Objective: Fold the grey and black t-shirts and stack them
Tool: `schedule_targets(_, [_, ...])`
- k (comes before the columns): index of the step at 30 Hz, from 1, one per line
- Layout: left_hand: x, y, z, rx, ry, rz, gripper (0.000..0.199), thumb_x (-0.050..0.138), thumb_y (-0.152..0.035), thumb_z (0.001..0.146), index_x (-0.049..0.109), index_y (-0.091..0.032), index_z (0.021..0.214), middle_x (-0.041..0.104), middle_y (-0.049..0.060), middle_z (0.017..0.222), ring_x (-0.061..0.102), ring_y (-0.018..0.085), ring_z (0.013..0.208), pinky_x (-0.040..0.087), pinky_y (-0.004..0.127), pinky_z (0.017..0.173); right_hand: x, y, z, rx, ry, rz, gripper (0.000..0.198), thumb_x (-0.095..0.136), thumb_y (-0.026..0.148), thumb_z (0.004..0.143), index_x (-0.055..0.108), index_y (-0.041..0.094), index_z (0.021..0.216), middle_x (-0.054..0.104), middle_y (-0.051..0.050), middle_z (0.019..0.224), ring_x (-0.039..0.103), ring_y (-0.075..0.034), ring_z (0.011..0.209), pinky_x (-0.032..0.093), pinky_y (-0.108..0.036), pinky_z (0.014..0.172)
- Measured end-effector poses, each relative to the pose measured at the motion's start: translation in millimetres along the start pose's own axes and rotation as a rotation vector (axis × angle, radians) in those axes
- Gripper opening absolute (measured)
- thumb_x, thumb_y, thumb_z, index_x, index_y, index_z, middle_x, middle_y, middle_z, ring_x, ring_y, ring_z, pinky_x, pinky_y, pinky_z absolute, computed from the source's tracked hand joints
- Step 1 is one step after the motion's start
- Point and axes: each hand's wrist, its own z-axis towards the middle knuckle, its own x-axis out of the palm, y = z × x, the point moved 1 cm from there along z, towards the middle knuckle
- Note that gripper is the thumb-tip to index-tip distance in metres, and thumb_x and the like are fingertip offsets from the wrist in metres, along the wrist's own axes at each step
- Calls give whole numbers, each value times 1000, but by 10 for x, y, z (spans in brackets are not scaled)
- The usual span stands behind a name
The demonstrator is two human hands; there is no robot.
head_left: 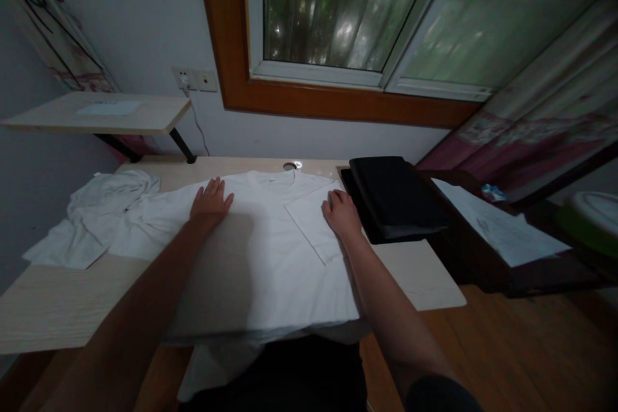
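A white T-shirt lies spread on the desk, its collar toward the wall and its lower end hanging over the front edge. The sleeve on the right is folded inward across the shirt's body. My left hand rests flat near the left shoulder, fingers stretched out. On the folded right sleeve lies my right hand, its fingers slightly bent and resting on the cloth. Neither hand grips anything that shows. Further left sits a crumpled white cloth, touching or overlapping the shirt's left sleeve.
A black folder lies on the desk to the right. At the back left stands a raised shelf with a paper on it. Papers rest on a dark surface at far right. A window is ahead.
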Motion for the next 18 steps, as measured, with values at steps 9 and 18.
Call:
schedule_targets(9, [20, 23, 100, -19, 15, -13, 69, 27, -49, 104, 37, -9, 160, 26, 16, 170, 24, 30, 159, 23, 56, 127, -1, 12, 0, -15, 13, -25, 49, 45, 32, 101, 61, 9, 140, 57, -20, 149, 50, -33, 138, 36, -48, 119])
schedule_targets(18, [-2, 1, 75, 122, -138, -82, 60, 35, -39, 101, 52, -11, 151, 44, 13, 163, 33, 29, 155, 28, 48, 127, 111, 571, 200, -215, 161, 51, 57, 37, 41, 107, 47, 9, 153, 41, -16, 164, 35, -29, 153, 24, -46, 126])
